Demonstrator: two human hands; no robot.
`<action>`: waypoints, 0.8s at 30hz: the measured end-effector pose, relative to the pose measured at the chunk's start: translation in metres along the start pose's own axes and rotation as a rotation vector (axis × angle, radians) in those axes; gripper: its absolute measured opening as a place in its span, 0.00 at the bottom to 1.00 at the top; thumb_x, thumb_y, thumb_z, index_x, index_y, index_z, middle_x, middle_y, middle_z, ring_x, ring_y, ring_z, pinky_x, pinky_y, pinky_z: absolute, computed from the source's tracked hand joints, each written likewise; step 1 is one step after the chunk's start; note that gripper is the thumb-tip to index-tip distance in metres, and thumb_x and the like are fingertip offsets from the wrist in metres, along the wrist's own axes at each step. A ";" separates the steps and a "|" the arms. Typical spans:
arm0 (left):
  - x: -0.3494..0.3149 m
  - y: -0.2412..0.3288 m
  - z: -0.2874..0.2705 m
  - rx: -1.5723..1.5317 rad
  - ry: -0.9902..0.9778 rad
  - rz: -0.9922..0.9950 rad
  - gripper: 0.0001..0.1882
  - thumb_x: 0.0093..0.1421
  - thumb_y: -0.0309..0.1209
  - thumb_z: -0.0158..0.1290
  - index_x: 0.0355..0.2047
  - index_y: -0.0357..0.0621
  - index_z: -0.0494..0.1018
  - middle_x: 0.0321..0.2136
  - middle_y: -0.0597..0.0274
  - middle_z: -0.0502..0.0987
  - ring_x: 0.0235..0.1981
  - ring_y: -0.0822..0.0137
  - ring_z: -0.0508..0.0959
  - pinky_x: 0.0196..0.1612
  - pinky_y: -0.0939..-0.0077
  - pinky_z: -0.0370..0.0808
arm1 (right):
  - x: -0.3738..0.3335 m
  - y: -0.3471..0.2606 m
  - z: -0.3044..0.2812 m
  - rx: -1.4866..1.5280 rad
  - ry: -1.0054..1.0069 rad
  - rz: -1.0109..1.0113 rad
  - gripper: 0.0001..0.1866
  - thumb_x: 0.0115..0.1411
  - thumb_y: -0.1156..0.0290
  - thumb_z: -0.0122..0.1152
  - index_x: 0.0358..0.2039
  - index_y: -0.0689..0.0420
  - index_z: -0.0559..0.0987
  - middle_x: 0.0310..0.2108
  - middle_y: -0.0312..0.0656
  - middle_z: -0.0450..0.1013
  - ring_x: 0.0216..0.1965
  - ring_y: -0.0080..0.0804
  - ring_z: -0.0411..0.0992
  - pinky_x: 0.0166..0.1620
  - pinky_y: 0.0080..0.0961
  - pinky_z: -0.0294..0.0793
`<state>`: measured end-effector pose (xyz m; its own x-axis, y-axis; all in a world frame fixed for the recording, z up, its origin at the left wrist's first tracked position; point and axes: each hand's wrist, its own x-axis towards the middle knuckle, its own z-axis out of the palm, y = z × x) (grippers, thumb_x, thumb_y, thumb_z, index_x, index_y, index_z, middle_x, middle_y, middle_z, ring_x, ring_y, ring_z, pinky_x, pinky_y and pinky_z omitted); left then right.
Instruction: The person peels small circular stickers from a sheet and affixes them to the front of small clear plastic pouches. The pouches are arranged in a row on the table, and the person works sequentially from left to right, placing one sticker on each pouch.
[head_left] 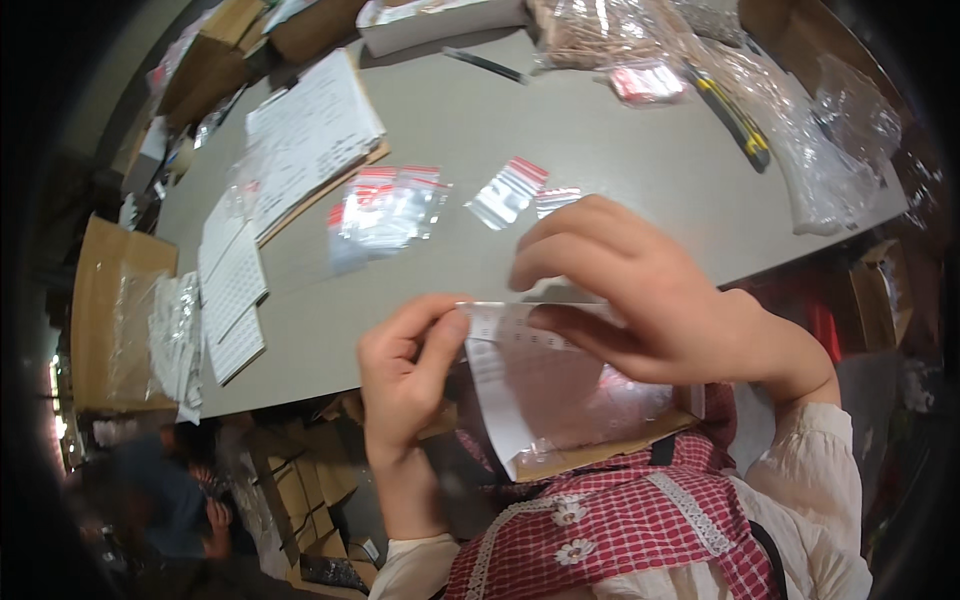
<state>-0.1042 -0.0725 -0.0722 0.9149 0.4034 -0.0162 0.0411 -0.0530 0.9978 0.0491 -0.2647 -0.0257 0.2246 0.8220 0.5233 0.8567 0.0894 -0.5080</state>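
My left hand pinches the upper left corner of a white label sheet between thumb and fingers. Small printed labels run in rows near the sheet's top edge. Over the sheet's upper right part is my right hand, its thumb and curled fingers apart, with nothing visible between them. Whether its thumb touches the sheet I cannot tell. Below the sheet's lower part, brown cardboard and some clear plastic show at my lap. Beyond my hands lie small clear zip bags with red tops: a pile, a smaller group and another bag.
Papers on a board and white label sheets lie at the left. A pen and a white box are at the back. A yellow-black utility knife rests near plastic bags at the right. Cardboard boxes stand left.
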 end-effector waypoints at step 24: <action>0.005 -0.008 -0.002 -0.003 0.041 0.080 0.05 0.64 0.21 0.55 0.35 0.31 0.80 0.21 0.70 0.74 0.21 0.83 0.68 0.25 0.86 0.62 | -0.001 0.066 -0.006 -0.247 -0.125 0.199 0.07 0.61 0.76 0.60 0.40 0.60 0.75 0.50 0.48 0.70 0.58 0.53 0.62 0.62 0.44 0.63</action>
<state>-0.1006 -0.0677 -0.0798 0.8978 0.4353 0.0666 -0.0332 -0.0839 0.9959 0.1082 -0.2633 -0.0558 0.3532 0.8738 0.3343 0.8916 -0.2063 -0.4030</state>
